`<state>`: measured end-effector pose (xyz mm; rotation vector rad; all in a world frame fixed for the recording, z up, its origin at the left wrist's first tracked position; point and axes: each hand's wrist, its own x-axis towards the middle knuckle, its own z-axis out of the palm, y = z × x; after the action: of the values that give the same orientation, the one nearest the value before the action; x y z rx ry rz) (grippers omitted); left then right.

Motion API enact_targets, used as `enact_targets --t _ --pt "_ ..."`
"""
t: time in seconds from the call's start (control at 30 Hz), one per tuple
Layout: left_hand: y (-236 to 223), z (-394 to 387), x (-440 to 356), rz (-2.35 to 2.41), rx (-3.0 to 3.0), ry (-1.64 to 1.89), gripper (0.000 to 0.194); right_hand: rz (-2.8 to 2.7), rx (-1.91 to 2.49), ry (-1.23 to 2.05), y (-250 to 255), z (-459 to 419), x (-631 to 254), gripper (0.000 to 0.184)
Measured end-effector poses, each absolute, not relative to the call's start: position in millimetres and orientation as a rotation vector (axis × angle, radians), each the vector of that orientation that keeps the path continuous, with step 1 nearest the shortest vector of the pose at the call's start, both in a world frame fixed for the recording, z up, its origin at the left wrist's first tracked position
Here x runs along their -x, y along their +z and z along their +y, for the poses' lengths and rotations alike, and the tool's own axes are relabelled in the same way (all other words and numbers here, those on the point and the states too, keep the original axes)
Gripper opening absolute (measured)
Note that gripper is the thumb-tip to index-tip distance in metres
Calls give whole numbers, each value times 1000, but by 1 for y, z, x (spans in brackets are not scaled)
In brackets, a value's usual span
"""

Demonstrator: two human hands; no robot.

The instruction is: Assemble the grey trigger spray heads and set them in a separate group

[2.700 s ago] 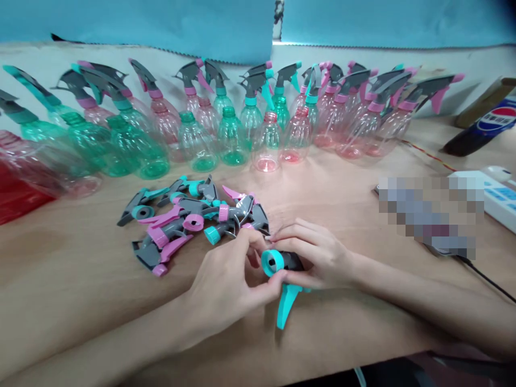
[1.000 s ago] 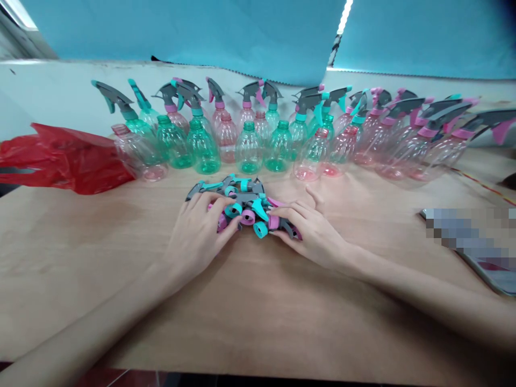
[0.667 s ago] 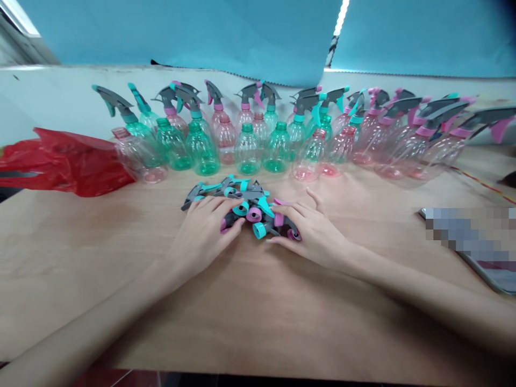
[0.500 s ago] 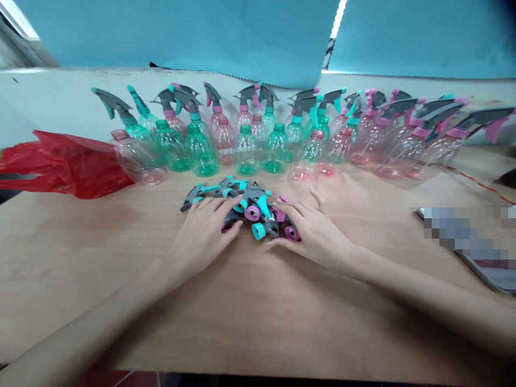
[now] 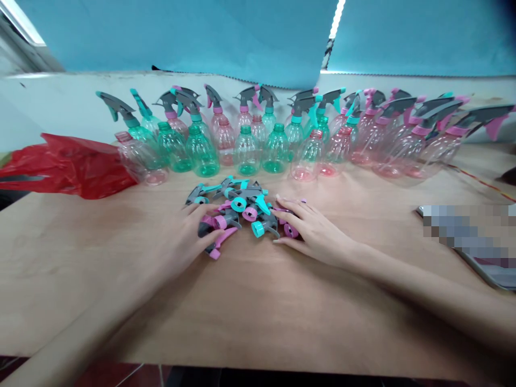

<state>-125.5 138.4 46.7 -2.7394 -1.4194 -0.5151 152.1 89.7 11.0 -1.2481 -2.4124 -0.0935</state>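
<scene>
A heap of grey spray heads with turquoise or pink collars and triggers lies on the table between my hands. My left hand (image 5: 183, 236) is at the heap's left side, fingers apart, with a pink-and-grey spray head (image 5: 221, 221) by its fingertips. At the right side my right hand (image 5: 312, 228) rests with its fingers spread, partly covering another pink-collared spray head (image 5: 290, 230). A turquoise-collared spray head (image 5: 264, 228) sits at the near side of the heap, its collar facing left. Neither hand grips anything that I can make out.
Behind the heap stand several green bottles (image 5: 246, 153) and pink bottles (image 5: 308, 158) without heads. Farther back are bottles with spray heads (image 5: 244, 102) fitted. A red plastic bag (image 5: 72, 166) lies at the left, a phone (image 5: 475, 252) at the right. The table edge is near me.
The turquoise spray head first held in my hands is no longer held. The hands went to the heap's two sides; lately my left hand has drawn back left, uncovering pink spray heads.
</scene>
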Motion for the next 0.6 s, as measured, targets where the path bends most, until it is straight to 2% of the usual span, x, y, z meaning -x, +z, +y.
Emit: enact_targets --t 0.23,0.37,0.47,0.6 --pt "47 137 115 -1194 2609 -516 24 -2438 1231 -84 7 97 -149 55" --pt "52 125 109 -1163 2573 -802 24 -2419 1216 -74 4 99 -149 59" --pt "66 108 102 -1099 2521 -1020 24 -2392 1207 -71 4 98 -148 71" --pt "78 83 89 -1018 2695 -1077 28 -2284 1050 -73 12 84 -147 88"
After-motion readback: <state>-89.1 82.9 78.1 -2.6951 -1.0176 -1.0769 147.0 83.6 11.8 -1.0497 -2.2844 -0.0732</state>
